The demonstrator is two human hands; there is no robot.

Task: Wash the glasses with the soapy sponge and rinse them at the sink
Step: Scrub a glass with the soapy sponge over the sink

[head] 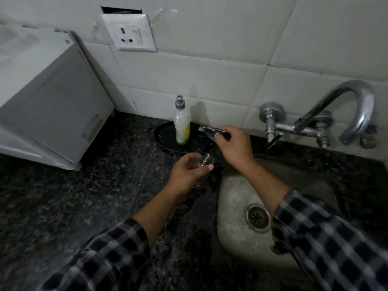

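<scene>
My left hand (189, 171) grips a small clear glass (205, 160) over the dark granite counter, just left of the sink (233, 198). Its fingers curl round the glass from below. My right hand (233, 143) is higher and a little further back. It pinches a dark, flat piece with a whitish edge (210, 130), which looks like the soapy sponge, though it is blurred. The sponge hangs above the glass without touching it. No water runs from the chrome tap (354, 106).
A dish soap bottle (182, 122) stands on a round black tray (164, 139) at the wall. A white appliance (46, 95) fills the left counter. A wall socket (131, 32) is above. The sink drain (257, 217) lies under my right forearm.
</scene>
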